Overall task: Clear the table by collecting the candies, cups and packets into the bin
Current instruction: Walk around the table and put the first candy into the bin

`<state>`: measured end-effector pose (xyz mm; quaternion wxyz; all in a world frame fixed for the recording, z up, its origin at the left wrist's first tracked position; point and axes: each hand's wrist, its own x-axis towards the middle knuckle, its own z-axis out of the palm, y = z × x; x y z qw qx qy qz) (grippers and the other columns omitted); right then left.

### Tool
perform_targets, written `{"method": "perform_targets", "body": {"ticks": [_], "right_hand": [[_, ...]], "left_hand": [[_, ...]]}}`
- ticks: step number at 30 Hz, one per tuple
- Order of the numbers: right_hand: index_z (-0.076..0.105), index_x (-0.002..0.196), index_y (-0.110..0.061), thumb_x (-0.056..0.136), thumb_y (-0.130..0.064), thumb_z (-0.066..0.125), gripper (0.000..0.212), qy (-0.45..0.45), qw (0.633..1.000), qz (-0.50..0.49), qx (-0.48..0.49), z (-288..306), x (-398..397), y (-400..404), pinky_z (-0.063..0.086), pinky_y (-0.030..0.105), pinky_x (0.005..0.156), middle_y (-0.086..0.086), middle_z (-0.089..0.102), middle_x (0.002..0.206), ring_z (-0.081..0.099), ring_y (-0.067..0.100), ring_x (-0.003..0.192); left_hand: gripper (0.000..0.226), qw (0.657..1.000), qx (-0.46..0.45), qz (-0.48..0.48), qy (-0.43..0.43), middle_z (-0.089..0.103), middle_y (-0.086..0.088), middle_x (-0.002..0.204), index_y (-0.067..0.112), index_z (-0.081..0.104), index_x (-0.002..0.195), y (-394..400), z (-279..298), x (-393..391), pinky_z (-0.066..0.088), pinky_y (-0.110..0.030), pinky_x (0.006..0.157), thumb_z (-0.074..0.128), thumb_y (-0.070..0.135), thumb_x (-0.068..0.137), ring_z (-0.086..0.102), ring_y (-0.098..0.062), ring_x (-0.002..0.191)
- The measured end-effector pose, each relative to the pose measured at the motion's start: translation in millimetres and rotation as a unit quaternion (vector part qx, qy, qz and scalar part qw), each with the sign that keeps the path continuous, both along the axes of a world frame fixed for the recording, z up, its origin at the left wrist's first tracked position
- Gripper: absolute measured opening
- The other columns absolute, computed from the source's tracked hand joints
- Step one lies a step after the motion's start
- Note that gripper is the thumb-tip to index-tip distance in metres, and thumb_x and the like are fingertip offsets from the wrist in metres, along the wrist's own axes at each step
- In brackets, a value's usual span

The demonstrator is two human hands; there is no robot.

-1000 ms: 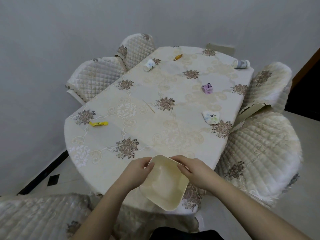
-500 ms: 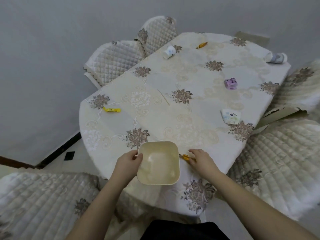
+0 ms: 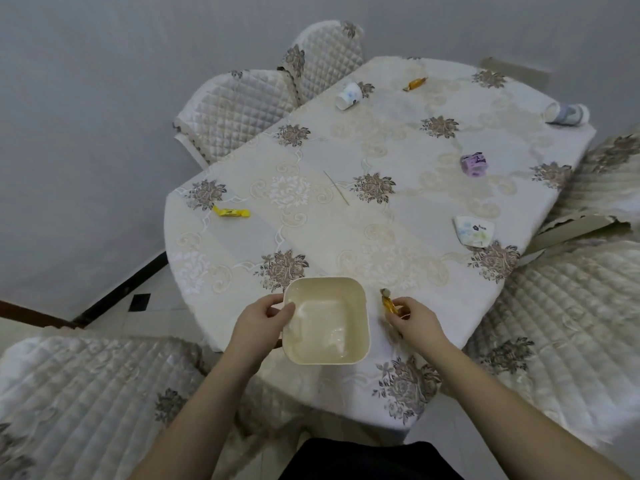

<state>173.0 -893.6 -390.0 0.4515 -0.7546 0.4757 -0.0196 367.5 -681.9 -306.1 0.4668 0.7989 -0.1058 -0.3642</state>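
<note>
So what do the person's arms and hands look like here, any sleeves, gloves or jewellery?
Both forearms are bare right to the bottom edge of the picture, with no sleeve in view. The left hand and right hand wear no gloves, and no rings, watch or bracelet show. Dark clothing shows low between the arms.

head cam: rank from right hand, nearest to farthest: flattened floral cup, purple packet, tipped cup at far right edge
From the right hand:
1. flattened floral cup, near the table's right edge, just beyond the hand.
2. purple packet, farther up the right side.
3. tipped cup, at the far right corner.
</note>
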Motion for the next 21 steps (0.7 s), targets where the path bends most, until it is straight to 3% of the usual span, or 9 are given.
{"method": "perform_targets", "body": {"ticks": [4,7,9,14,21], "right_hand": [[0.07,0.098,-0.022,0.085,-0.034,0.065,0.017,-0.128,0.983,-0.09,0.092,39.8,-8.6,8.7,0.052,0.045,0.079,-0.003,0.064,0.073,0.058,0.014,0.068],[0.069,0.093,-0.033,0.085,-0.035,0.066,0.009,-0.184,0.974,-0.104,0.079,81.4,-8.1,14.6,0.054,0.039,0.077,-0.009,0.064,0.069,0.061,0.01,0.067],[0.065,0.093,-0.039,0.085,-0.035,0.064,0.009,-0.178,0.981,-0.069,0.031,106.2,-8.4,22.0,0.051,0.03,0.067,-0.01,0.067,0.071,0.062,0.006,0.063],[0.065,0.096,-0.035,0.082,-0.029,0.07,0.015,-0.134,0.988,0.071,-0.026,137.4,1.9,65.8,0.048,0.021,0.054,-0.004,0.064,0.075,0.059,0.006,0.055],[0.06,0.115,-0.03,0.085,-0.046,0.061,0.034,-0.064,0.971,0.169,-0.154,154.2,21.9,93.7,0.051,0.028,0.08,-0.014,0.06,0.093,0.059,0.001,0.086]], "left_hand": [[0.02,0.999,-0.03,-0.013,0.03,0.071,-0.01,0.087,0.026,0.067,0.109,1.5,-1.3,-0.7,0.06,-0.029,0.06,0.069,0.018,0.092,0.072,-0.017,0.078],[0.022,0.998,-0.043,-0.018,0.036,0.07,-0.008,0.086,0.027,0.066,0.11,4.4,-1.6,2.0,0.06,-0.03,0.061,0.071,0.017,0.091,0.072,-0.014,0.075],[0.024,0.998,-0.047,-0.025,0.043,0.07,-0.01,0.088,0.025,0.065,0.112,5.5,-1.5,3.2,0.061,-0.031,0.062,0.072,0.019,0.09,0.072,-0.016,0.078],[0.026,0.994,-0.068,-0.043,0.078,0.069,-0.012,0.089,0.021,0.063,0.113,8.9,2.5,0.0,0.062,-0.034,0.061,0.073,0.021,0.09,0.071,-0.017,0.075],[0.025,0.988,-0.104,-0.056,0.097,0.068,-0.013,0.086,0.016,0.063,0.114,27.6,7.4,3.4,0.057,-0.028,0.054,0.072,0.017,0.09,0.07,-0.011,0.066]]}}
